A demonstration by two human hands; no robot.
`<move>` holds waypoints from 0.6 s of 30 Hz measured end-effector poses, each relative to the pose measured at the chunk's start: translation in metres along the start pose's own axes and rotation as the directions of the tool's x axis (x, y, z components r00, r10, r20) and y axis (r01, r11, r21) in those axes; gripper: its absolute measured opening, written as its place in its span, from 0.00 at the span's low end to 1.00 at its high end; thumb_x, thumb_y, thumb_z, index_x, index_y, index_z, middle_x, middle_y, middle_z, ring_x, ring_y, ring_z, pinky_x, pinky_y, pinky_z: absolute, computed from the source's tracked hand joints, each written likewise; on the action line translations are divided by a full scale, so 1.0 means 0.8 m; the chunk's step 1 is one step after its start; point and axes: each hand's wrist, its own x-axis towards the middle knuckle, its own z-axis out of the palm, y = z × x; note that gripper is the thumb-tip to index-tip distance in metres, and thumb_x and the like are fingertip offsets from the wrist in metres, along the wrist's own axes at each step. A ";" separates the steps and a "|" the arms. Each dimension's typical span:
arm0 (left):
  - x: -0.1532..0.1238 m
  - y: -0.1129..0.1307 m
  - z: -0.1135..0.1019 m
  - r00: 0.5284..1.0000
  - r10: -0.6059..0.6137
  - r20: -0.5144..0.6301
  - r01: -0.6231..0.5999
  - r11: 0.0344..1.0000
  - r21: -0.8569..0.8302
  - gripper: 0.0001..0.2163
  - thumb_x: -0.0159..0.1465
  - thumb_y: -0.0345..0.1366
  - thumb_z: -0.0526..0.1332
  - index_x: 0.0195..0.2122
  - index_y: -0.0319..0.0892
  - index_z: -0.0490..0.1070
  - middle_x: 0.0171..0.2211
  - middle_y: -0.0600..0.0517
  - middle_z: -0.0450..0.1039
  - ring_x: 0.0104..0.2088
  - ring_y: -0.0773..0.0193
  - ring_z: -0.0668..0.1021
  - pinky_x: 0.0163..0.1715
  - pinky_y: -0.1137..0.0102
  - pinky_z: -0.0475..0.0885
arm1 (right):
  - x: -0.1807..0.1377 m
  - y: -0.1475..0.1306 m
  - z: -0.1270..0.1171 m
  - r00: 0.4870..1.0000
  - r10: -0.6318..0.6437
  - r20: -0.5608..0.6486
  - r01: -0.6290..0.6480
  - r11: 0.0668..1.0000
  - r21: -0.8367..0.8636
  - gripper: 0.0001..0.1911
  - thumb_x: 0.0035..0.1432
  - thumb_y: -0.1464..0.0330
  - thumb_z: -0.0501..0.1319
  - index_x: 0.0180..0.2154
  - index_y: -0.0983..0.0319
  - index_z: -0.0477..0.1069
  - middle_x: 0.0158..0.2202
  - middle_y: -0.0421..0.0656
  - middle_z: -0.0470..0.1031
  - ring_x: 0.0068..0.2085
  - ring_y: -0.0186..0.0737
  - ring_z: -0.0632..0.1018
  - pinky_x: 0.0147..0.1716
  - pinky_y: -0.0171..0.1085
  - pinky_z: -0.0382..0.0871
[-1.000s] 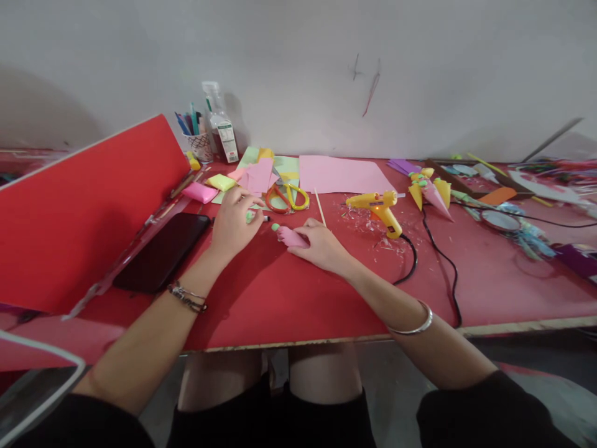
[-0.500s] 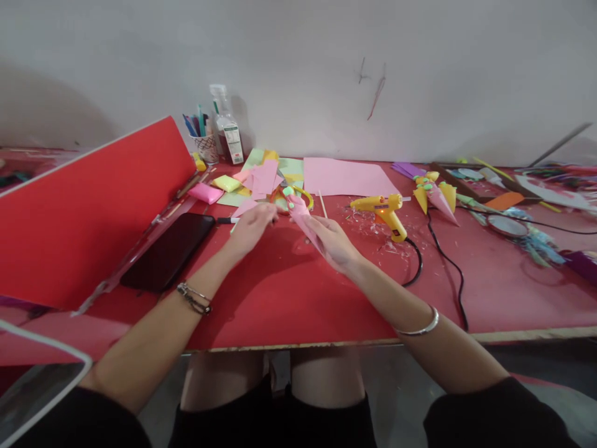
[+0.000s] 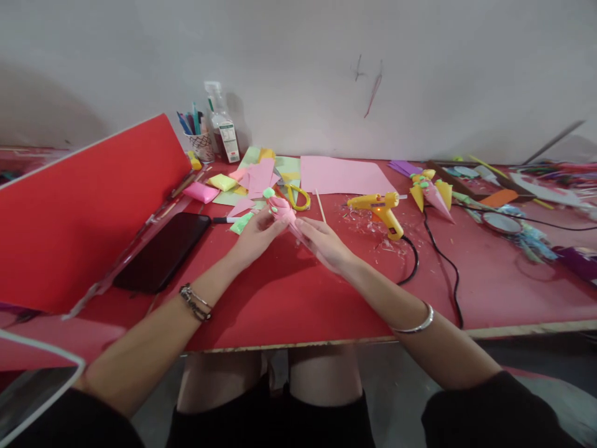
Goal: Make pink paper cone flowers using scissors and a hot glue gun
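Observation:
A small pink paper cone (image 3: 282, 209) with light green clay lumps on its rim is between my two hands, over the middle of the red table. My right hand (image 3: 329, 244) closes its fingers round the narrow lower part. At the wider end, my left hand (image 3: 255, 239) grips the cone's left side with thumb and fingers. A green packet (image 3: 241, 223) lies just beyond the left hand. Yellow-handled scissors (image 3: 298, 196) rest behind the cone, beside a thin stick (image 3: 321, 205).
At right lies a yellow glue gun (image 3: 381, 206) with a black cord, and past it a finished-looking pink and yellow cone cluster (image 3: 435, 194). A black phone (image 3: 163, 252) and a leaning red board (image 3: 93, 218) are at left. Pink paper (image 3: 347, 175) lies by the wall.
My left hand has come right, from beside the cone onto it. The cone has tilted and shifted left. The green packet now shows more.

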 end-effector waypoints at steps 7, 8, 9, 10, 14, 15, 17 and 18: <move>0.003 -0.003 -0.004 0.979 -0.117 -0.165 0.109 0.993 -0.052 0.10 0.49 0.44 0.57 0.26 0.42 0.63 0.24 0.55 0.66 0.29 0.67 0.70 0.32 0.70 0.68 | 0.005 0.000 -0.007 0.978 -0.024 -0.208 0.027 1.000 0.009 0.11 0.47 0.76 0.53 0.30 0.61 0.72 0.23 0.35 0.69 0.26 0.26 0.68 0.32 0.32 0.64; 0.003 -0.003 -0.004 0.981 -0.127 -0.147 0.119 0.991 -0.067 0.10 0.49 0.43 0.56 0.25 0.42 0.62 0.23 0.55 0.65 0.28 0.67 0.70 0.31 0.70 0.68 | 0.005 -0.002 -0.006 0.979 -0.022 -0.201 0.030 0.999 0.037 0.10 0.47 0.76 0.54 0.30 0.61 0.72 0.23 0.35 0.69 0.26 0.26 0.69 0.33 0.32 0.64; 0.002 -0.004 -0.004 0.982 -0.137 -0.127 0.128 0.989 -0.078 0.10 0.50 0.43 0.56 0.25 0.42 0.62 0.23 0.56 0.64 0.27 0.68 0.70 0.31 0.70 0.67 | 0.004 -0.003 -0.005 0.981 -0.023 -0.193 0.036 0.997 0.063 0.10 0.47 0.76 0.54 0.30 0.61 0.72 0.23 0.35 0.70 0.26 0.26 0.70 0.34 0.33 0.65; 0.002 -0.004 -0.003 0.983 -0.148 -0.106 0.139 0.987 -0.084 0.10 0.50 0.43 0.55 0.25 0.42 0.62 0.22 0.56 0.64 0.27 0.67 0.70 0.31 0.70 0.67 | 0.003 -0.005 -0.004 0.982 -0.028 -0.186 0.044 0.996 0.079 0.08 0.47 0.76 0.55 0.29 0.61 0.71 0.23 0.35 0.71 0.26 0.27 0.71 0.34 0.33 0.66; 0.001 -0.007 -0.003 0.974 -0.226 -0.019 0.223 0.969 -0.108 0.09 0.50 0.41 0.52 0.26 0.41 0.63 0.25 0.54 0.66 0.29 0.65 0.71 0.32 0.68 0.67 | -0.001 -0.012 -0.001 0.969 -0.102 -0.227 0.111 0.993 0.028 0.02 0.46 0.72 0.59 0.25 0.62 0.69 0.20 0.35 0.71 0.22 0.26 0.71 0.29 0.33 0.68; 0.001 -0.007 -0.002 0.968 -0.252 0.010 0.251 0.960 -0.124 0.09 0.50 0.41 0.52 0.26 0.41 0.62 0.25 0.53 0.67 0.30 0.64 0.71 0.32 0.68 0.67 | -0.001 -0.013 -0.001 0.962 -0.125 -0.244 0.130 0.992 0.003 0.01 0.45 0.72 0.59 0.24 0.62 0.69 0.19 0.34 0.70 0.21 0.26 0.70 0.27 0.32 0.68; 0.001 -0.007 -0.002 0.955 -0.289 0.069 0.296 0.943 -0.153 0.09 0.49 0.41 0.52 0.27 0.41 0.62 0.26 0.53 0.67 0.30 0.63 0.71 0.32 0.68 0.67 | -0.002 -0.014 -0.001 0.949 -0.163 -0.270 0.160 0.987 -0.031 0.02 0.45 0.73 0.59 0.23 0.62 0.69 0.18 0.34 0.70 0.21 0.26 0.70 0.26 0.32 0.68; 0.001 -0.006 -0.001 0.951 -0.296 0.092 0.307 0.938 -0.161 0.09 0.48 0.40 0.53 0.27 0.41 0.62 0.26 0.53 0.68 0.30 0.63 0.72 0.33 0.67 0.67 | -0.002 -0.015 -0.001 0.945 -0.175 -0.276 0.171 0.985 -0.037 0.02 0.45 0.73 0.59 0.24 0.62 0.70 0.19 0.34 0.70 0.21 0.26 0.71 0.27 0.32 0.68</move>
